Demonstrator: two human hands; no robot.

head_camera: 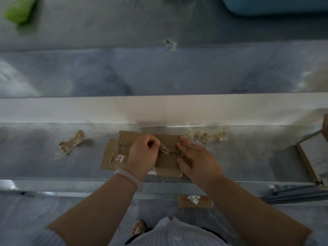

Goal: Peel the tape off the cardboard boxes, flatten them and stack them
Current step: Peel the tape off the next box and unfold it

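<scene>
Left hand (pixel 142 155) is pinching the tape (pixel 164 148) near the middle of the box (pixel 167 162), which is lying on the bench (pixel 248 157) right in front, long side going left to right, while right hand (pixel 197 160), fingers straight, is pressing its right end.

Dim light, steel worktable (pixel 53 167), white ledge (pixel 71 109), blue tub (pixel 275 6) beyond

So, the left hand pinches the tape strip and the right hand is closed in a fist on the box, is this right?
Not quite. The head view shows the left hand pinches the tape strip, but the right hand is open, not a fist, lying on the cardboard box.
</scene>
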